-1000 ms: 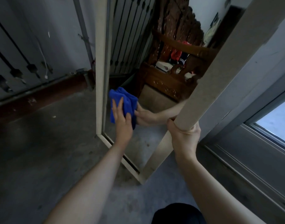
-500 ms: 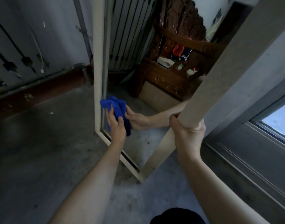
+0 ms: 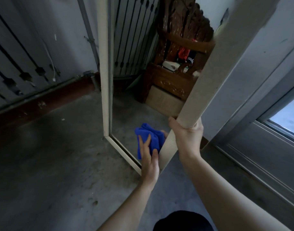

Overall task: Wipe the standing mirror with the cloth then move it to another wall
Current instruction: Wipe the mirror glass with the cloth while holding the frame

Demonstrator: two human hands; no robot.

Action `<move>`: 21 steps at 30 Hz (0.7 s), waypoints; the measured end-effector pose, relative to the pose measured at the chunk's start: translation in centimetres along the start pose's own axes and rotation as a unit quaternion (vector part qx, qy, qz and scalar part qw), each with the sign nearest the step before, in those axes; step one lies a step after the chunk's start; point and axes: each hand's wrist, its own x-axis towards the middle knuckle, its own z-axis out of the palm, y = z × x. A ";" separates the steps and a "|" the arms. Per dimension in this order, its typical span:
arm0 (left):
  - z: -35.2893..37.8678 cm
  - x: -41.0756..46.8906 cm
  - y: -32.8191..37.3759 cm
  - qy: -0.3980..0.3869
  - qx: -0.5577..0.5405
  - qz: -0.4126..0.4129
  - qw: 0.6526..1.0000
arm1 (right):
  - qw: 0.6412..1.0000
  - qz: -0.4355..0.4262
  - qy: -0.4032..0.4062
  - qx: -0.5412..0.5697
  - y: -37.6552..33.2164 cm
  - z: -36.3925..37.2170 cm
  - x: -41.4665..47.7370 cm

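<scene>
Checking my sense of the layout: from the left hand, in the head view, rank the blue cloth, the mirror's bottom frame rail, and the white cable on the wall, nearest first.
1. Blue cloth, under the left hand, on the glass.
2. Bottom frame rail, just left of it.
3. White cable, far left on the wall.

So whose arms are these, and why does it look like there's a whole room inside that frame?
The arms belong to a person wearing a camera on their head, so you see just what they see when looking down. There is only this one view.

The tall thing is a standing mirror with a pale frame, its bottom edge on the grey floor. The room "inside" is only a reflection: a carved wooden chair that stands somewhere behind the person.

The left hand presses a blue cloth against the glass near the mirror's bottom right corner, to wipe it. The right hand grips the mirror's right edge, probably to steady it.

The dark round shape at the bottom I cannot make out.
</scene>
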 end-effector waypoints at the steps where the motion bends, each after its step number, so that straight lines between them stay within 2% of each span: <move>1: 0.2 0.1 0.6 -0.011 0.002 0.005 1.000 | 1.000 0.016 -0.003 -0.007 0.6 0.0 -0.2; 5: 0.1 2.5 3.5 -0.009 -0.005 0.050 0.999 | 1.000 0.027 -0.013 -0.004 1.2 0.1 -0.7; 8: -1.2 5.9 3.5 0.034 -0.002 0.067 0.997 | 0.998 0.012 -0.044 0.035 0.6 -0.1 -0.7; 12: -4.1 10.9 1.1 0.100 0.012 0.077 0.992 | 1.000 0.003 -0.023 -0.006 1.6 -0.1 -0.5; 16: -6.6 15.3 -1.4 0.162 0.009 0.040 0.986 | 1.000 0.008 -0.010 -0.008 2.6 -0.1 0.0; 21: -8.1 16.9 -3.2 0.185 0.012 -0.035 0.982 | 1.000 0.002 -0.005 -0.010 2.9 0.1 0.0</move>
